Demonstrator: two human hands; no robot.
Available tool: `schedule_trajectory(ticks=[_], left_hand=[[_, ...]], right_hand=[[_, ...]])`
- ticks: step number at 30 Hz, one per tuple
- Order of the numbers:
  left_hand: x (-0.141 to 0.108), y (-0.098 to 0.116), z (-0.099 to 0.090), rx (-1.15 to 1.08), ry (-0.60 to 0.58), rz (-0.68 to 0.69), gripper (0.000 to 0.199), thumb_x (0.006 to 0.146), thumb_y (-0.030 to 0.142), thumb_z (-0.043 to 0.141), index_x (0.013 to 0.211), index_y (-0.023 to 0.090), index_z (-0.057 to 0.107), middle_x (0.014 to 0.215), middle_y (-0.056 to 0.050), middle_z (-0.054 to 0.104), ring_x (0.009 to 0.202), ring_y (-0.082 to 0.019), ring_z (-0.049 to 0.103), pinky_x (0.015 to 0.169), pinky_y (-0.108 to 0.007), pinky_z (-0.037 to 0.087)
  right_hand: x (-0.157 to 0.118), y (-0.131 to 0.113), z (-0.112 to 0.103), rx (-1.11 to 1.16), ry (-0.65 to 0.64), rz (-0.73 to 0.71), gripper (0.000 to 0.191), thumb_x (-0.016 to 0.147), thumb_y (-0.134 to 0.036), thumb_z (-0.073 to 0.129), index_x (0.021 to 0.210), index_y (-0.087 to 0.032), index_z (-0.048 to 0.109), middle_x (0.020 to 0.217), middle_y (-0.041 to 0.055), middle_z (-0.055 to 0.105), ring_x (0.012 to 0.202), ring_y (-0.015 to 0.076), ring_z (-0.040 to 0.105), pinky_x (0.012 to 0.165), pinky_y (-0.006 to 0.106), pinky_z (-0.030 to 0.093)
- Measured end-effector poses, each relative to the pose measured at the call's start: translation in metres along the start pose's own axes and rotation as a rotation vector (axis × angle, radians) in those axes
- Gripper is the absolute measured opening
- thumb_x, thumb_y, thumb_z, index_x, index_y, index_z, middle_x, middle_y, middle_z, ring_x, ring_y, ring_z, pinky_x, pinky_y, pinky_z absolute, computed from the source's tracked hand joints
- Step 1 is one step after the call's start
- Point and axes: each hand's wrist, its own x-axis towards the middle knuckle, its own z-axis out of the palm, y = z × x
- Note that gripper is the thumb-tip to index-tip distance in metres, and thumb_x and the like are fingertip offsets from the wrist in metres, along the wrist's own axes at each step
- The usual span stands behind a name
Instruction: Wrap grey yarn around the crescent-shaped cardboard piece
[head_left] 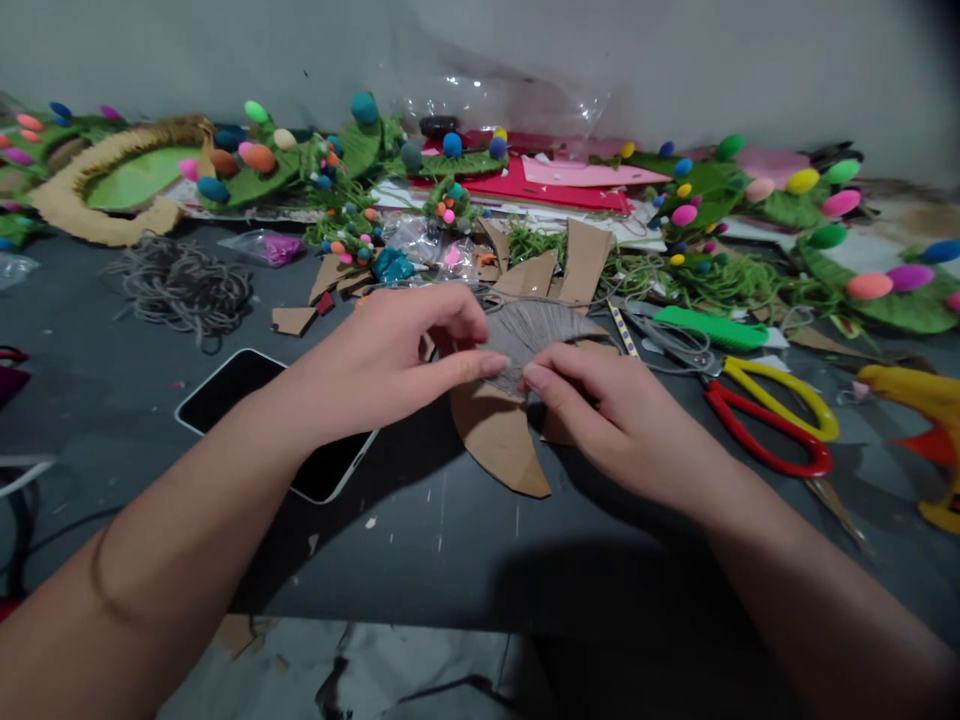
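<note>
A brown cardboard crescent (499, 435) lies in front of me, its upper part wrapped in grey yarn (547, 330). Its lower tip is bare card. From the left, my left hand (405, 350) closes on the crescent's edge, thumb lying over the wrapped part and index finger bent; its other fingers are mostly hidden. My right hand (600, 400) pinches thumb against fingers at the inner edge of the wrapping, on the grey yarn; the strand itself is hard to make out. More card shows beneath the right hand.
A phone (236, 385) lies under my left forearm. Scissors (780, 410) and a yellow glue gun (919, 400) are on the right. A loose heap of grey yarn (184, 285) sits at left. Card scraps (585, 260) and green felt pieces with coloured balls (829, 205) line the back.
</note>
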Motion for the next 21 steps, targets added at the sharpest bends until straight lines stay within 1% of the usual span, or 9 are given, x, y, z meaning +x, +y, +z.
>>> schedule_trajectory(ticks=[2,4,7,9,11,13,15,18,21], left_hand=[[0.001,-0.007,-0.003,0.157,-0.014,-0.107,0.026,0.09,0.049,0.063,0.091,0.023,0.064,0.08,-0.002,0.068,0.068,-0.017,0.061,0.055,-0.028,0.038],[0.002,-0.011,-0.003,0.247,-0.031,-0.184,0.033,0.09,0.055,0.061,0.094,0.023,0.063,0.081,-0.003,0.069,0.071,-0.02,0.063,0.056,-0.029,0.038],[0.003,-0.014,0.002,0.21,-0.08,-0.244,0.038,0.085,0.058,0.065,0.099,0.023,0.06,0.089,-0.005,0.07,0.079,-0.022,0.065,0.06,-0.029,0.042],[0.004,-0.014,0.005,0.081,-0.089,-0.276,0.039,0.082,0.053,0.071,0.101,0.023,0.057,0.091,-0.005,0.069,0.08,-0.022,0.066,0.062,-0.029,0.045],[0.006,-0.015,0.006,-0.139,-0.096,-0.319,0.039,0.08,0.045,0.075,0.103,0.022,0.054,0.087,-0.004,0.069,0.077,-0.02,0.066,0.061,-0.028,0.047],[0.008,-0.015,0.005,-0.388,-0.09,-0.37,0.039,0.079,0.038,0.077,0.104,0.021,0.053,0.078,-0.002,0.067,0.068,-0.017,0.065,0.057,-0.027,0.049],[0.01,-0.015,0.004,-0.567,-0.045,-0.412,0.039,0.078,0.033,0.079,0.105,0.02,0.055,0.071,0.001,0.063,0.058,-0.014,0.061,0.053,-0.026,0.049],[0.011,-0.012,0.004,-0.689,0.02,-0.42,0.039,0.076,0.025,0.081,0.106,0.019,0.057,0.07,0.003,0.06,0.056,-0.012,0.061,0.053,-0.025,0.052],[0.01,-0.009,0.008,-0.705,-0.054,-0.421,0.04,0.08,0.027,0.079,0.111,0.019,0.056,0.072,0.002,0.061,0.058,-0.013,0.063,0.055,-0.026,0.054]], right_hand=[[0.002,0.002,-0.004,-0.051,-0.061,0.049,0.033,0.103,-0.038,0.045,0.077,-0.02,0.054,0.066,-0.0033,0.055,0.064,0.0106,0.049,0.061,0.028,0.033],[0.004,0.004,-0.008,-0.06,-0.134,0.091,0.034,0.101,-0.038,0.046,0.074,-0.02,0.054,0.066,-0.003,0.056,0.063,0.0107,0.049,0.062,0.028,0.034],[0.005,0.008,-0.008,-0.055,-0.199,0.149,0.034,0.101,-0.04,0.045,0.076,-0.02,0.056,0.069,-0.0027,0.059,0.063,0.011,0.05,0.062,0.028,0.035],[0.005,0.01,-0.007,-0.065,-0.202,0.185,0.037,0.1,-0.043,0.045,0.074,-0.02,0.056,0.068,-0.0022,0.06,0.062,0.0112,0.05,0.06,0.028,0.034],[0.005,0.012,-0.006,-0.049,-0.192,0.211,0.042,0.1,-0.047,0.045,0.07,-0.02,0.055,0.064,-0.002,0.058,0.059,0.0111,0.048,0.058,0.028,0.033],[0.005,0.012,-0.006,0.017,-0.181,0.242,0.045,0.099,-0.051,0.047,0.067,-0.019,0.054,0.061,-0.0021,0.056,0.056,0.0107,0.046,0.056,0.028,0.033],[0.005,0.009,-0.007,0.136,-0.15,0.288,0.045,0.096,-0.053,0.051,0.068,-0.019,0.057,0.06,-0.0024,0.055,0.055,0.01,0.045,0.054,0.027,0.034],[0.005,0.002,-0.01,0.359,-0.081,0.347,0.04,0.091,-0.053,0.06,0.072,-0.018,0.061,0.062,-0.0029,0.053,0.056,0.0089,0.047,0.053,0.024,0.036],[0.004,-0.001,-0.013,0.487,-0.051,0.365,0.042,0.087,-0.053,0.066,0.067,-0.018,0.055,0.059,-0.0042,0.045,0.053,0.0073,0.041,0.048,0.021,0.033]])
